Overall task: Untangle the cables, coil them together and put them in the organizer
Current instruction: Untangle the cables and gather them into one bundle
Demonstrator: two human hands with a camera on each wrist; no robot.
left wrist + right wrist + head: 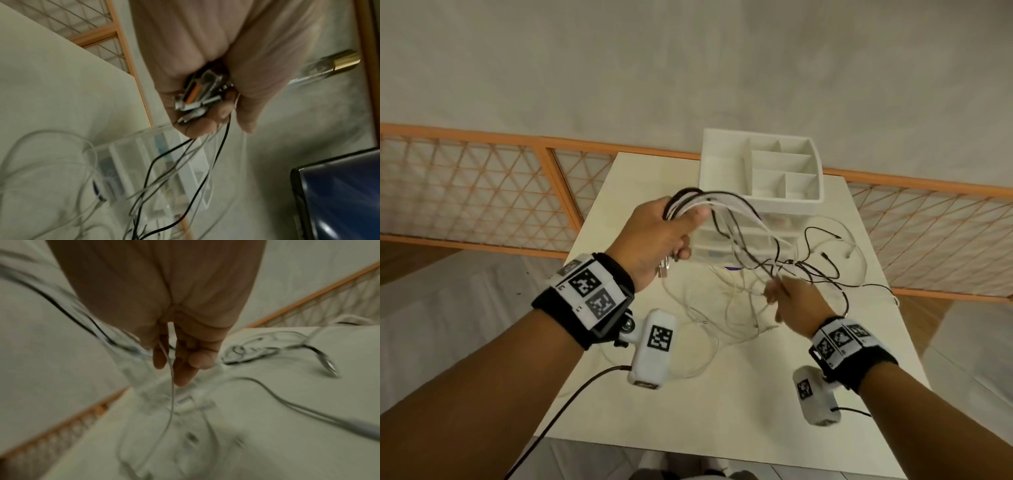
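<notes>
My left hand (671,233) is raised over the table and grips a bundle of white and black cables (709,202). In the left wrist view, several metal plug ends (197,97) stick out of the left hand (201,123). The strands droop right into a tangle (791,267) above the table. My right hand (777,294) reaches into that tangle, and a thin white cable (171,386) runs down between the fingers of the right hand (180,363). The white organizer (726,164), with open compartments on top and clear drawers below, stands at the table's far end.
More white cable loops (702,318) lie on the white table (756,404), and black cable ends (835,236) trail to the right. An orange lattice fence (482,192) runs behind the table. A dark blue panel (339,194) shows in the left wrist view.
</notes>
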